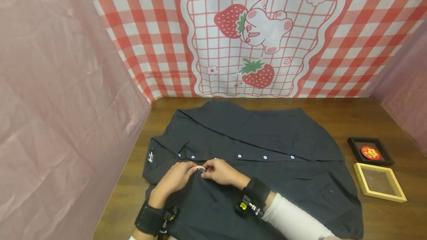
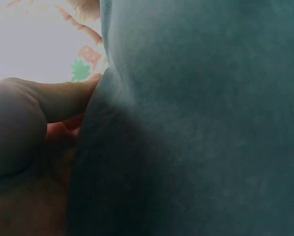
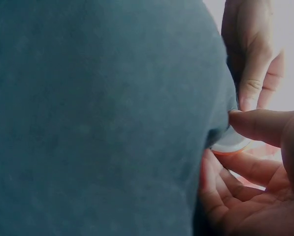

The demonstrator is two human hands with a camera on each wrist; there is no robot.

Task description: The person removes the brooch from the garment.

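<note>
A dark button-up shirt (image 1: 283, 184) lies spread over the table, its collar toward the left. At its front, below the button row, both hands meet at a small round badge (image 1: 201, 168) with a pale face and an orange rim. The left hand (image 1: 176, 177) pinches a raised fold of the shirt between thumb and finger, right at the badge's left side. From the right, the right hand (image 1: 221, 172) pinches the badge against the cloth. In the right wrist view the badge (image 3: 230, 141) shows between thumb and fingers, partly hidden by the fabric.
On the table's right side lies a black frame (image 1: 387, 155) with a red and yellow round badge (image 1: 371, 153) inside. A yellow frame (image 1: 360, 180) lies just in front of it. A red checked strawberry cloth (image 1: 160, 40) hangs behind, and a pink curtain (image 1: 66, 103) on the left.
</note>
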